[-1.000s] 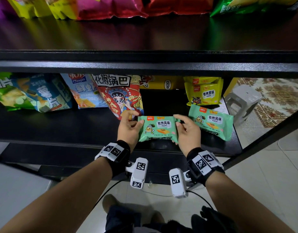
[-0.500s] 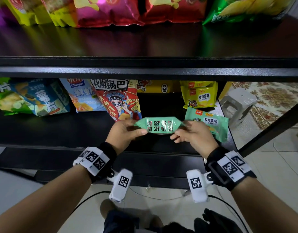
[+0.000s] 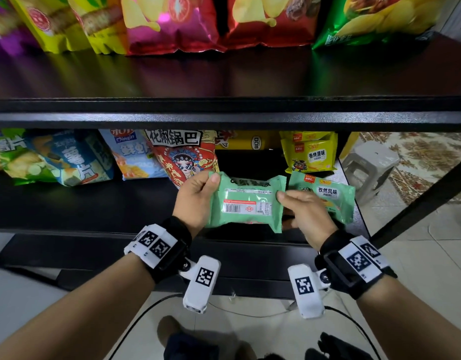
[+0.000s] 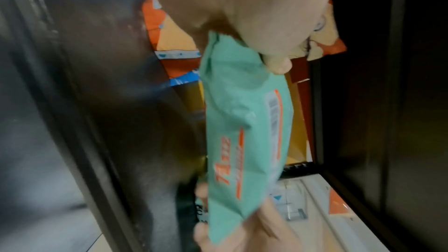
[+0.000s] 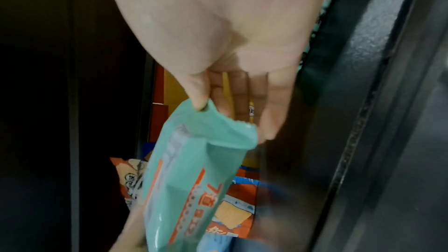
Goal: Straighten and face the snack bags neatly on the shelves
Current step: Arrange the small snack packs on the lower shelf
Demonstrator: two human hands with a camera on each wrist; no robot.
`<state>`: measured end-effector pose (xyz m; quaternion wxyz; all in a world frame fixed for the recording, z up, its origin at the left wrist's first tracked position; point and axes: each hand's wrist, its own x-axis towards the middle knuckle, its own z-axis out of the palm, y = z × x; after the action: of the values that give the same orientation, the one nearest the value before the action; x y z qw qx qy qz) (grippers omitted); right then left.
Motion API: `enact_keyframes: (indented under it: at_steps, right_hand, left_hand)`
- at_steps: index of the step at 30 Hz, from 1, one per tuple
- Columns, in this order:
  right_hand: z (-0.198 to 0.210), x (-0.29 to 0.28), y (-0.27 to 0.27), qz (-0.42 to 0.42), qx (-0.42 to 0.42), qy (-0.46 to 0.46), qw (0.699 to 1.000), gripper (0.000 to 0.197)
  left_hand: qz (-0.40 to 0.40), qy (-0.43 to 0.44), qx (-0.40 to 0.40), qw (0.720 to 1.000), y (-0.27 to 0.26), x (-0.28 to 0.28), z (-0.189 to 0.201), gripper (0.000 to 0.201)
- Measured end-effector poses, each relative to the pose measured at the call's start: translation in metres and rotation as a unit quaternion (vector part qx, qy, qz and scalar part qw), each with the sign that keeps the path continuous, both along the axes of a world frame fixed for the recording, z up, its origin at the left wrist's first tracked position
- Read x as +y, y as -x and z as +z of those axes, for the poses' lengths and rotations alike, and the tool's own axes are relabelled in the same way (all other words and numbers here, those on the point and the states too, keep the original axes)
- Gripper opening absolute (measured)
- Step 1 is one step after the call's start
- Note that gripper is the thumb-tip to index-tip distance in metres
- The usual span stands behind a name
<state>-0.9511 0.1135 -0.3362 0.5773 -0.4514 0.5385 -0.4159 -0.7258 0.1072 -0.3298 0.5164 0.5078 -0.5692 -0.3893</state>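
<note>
Head view: green snack bag held between 2 hands above the lower shelf front edge, barcode side up. Left hand pinching its left end, right hand pinching its right end. Second green bag lying just right, behind the right hand.

Left wrist view: thumb and fingers clamped on the bag's crimped end.

Right wrist view: thumb and forefinger nipping the bag's corner, other fingers loosely extended.

Bare shelf left; second green bag blocks right.
</note>
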Motion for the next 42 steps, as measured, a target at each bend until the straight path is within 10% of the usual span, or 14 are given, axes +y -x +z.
enact_keyframes:
  at_steps: [3, 7, 13, 17, 22, 25, 29, 36, 42]
  right_hand:
    - [0.002, -0.005, 0.003, 0.046, -0.067, -0.153, 0.985, 0.066]
    - [0.007, -0.018, 0.013, 0.164, -0.33, -0.305, 0.878, 0.109]
    - [0.014, -0.015, 0.026, 0.179, -0.421, -0.258, 0.851, 0.054]
    - [0.007, -0.009, 0.022, 0.056, -0.483, -0.15, 0.861, 0.071]
    - [0.02, -0.003, 0.007, 0.066, -0.346, -0.055, 0.934, 0.054]
    - [0.028, 0.003, -0.003, 0.056, -0.34, -0.005, 0.939, 0.059]
    - [0.026, 0.012, -0.004, 0.064, -0.326, 0.075, 0.94, 0.054]
    - [0.016, 0.018, -0.009, 0.065, -0.199, 0.14, 0.968, 0.072]
    - [0.009, 0.017, -0.001, -0.035, -0.035, 0.171, 0.984, 0.05]
  left_hand:
    - [-0.014, 0.144, -0.084, 0.986, 0.004, 0.0, 0.016, 0.03]
    - [-0.123, 0.227, -0.176, 0.95, 0.014, 0.004, 0.029, 0.019]
    - [-0.25, 0.245, -0.271, 0.897, 0.006, 0.014, 0.033, 0.009]
    - [-0.262, 0.154, -0.315, 0.899, -0.003, 0.021, 0.031, 0.033]
    - [-0.254, -0.022, -0.175, 0.951, 0.021, 0.031, 0.027, 0.054]
    - [-0.207, -0.09, 0.069, 0.972, 0.042, 0.033, 0.022, 0.059]
    - [-0.107, -0.127, 0.186, 0.968, 0.051, 0.02, 0.014, 0.059]
    - [-0.113, -0.102, 0.198, 0.968, 0.063, 0.024, 0.011, 0.057]
    - [-0.186, -0.016, -0.011, 0.982, 0.068, 0.031, 0.015, 0.058]
